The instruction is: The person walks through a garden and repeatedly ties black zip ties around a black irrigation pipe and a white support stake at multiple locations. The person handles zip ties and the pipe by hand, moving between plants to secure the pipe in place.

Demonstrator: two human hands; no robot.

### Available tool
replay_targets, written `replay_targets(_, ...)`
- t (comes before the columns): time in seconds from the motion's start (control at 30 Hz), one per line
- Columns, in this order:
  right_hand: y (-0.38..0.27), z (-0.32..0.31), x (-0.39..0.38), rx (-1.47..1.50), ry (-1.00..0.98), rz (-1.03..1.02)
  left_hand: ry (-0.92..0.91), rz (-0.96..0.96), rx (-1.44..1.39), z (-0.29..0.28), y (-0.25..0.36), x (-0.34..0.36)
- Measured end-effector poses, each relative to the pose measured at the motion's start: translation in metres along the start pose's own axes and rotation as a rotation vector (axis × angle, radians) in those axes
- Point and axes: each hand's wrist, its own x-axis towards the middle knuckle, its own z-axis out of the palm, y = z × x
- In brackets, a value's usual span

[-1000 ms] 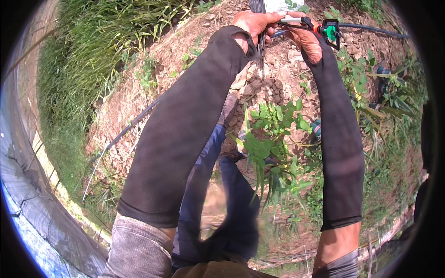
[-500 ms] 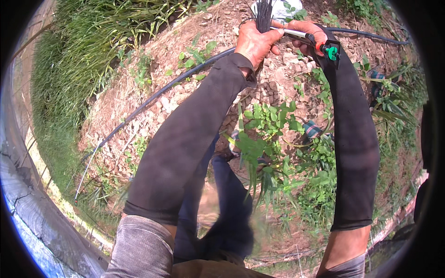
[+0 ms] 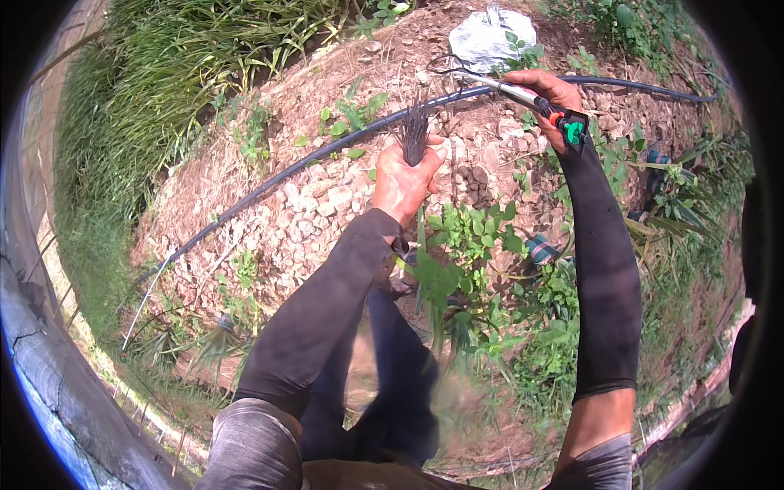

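My left hand (image 3: 405, 178) is closed round a bundle of thin black strands (image 3: 415, 135), whose loose tips fan out above my fingers. Off to the right, my right hand (image 3: 555, 98) grips a small sprinkler (image 3: 575, 132) with a green spinner, black frame and orange-red ring. Its pale grey stem (image 3: 516, 92) points up and left past my fingertips, and a thin black loop (image 3: 451, 65) shows by the stem's far end. My two hands are apart. Behind the stem, a black irrigation hose (image 3: 304, 163) runs across the stony ground.
A crumpled silvery-white plastic bag (image 3: 492, 39) lies beyond the hose. Leafy green plants (image 3: 474, 233) grow between my arms, with a teal-banded object (image 3: 541, 250) beside them. Tall grass (image 3: 180, 90) fills the far left, and a thin white rod (image 3: 147, 302) stands near the hose's left end.
My left hand has drawn away from my right, down and left, with the black bundle. My right hand stays round the sprinkler, and its stem is now free of my left fingers.
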Motion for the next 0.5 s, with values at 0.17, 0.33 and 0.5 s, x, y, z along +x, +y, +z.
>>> replay_targets(0.17,-0.002,-0.005,0.010,-0.124,-0.044,-0.049,-0.064,0.074,0.056,0.003,0.022,0.010)
replay_targets(0.33,-0.009,-0.001,0.027,-0.295,-0.097,-0.245,-0.020,0.055,0.075,-0.007,0.021,-0.002)
replay_targets(0.5,-0.027,0.005,0.018,-0.517,0.018,-0.291,0.018,0.033,0.067,-0.013,0.011,-0.005)
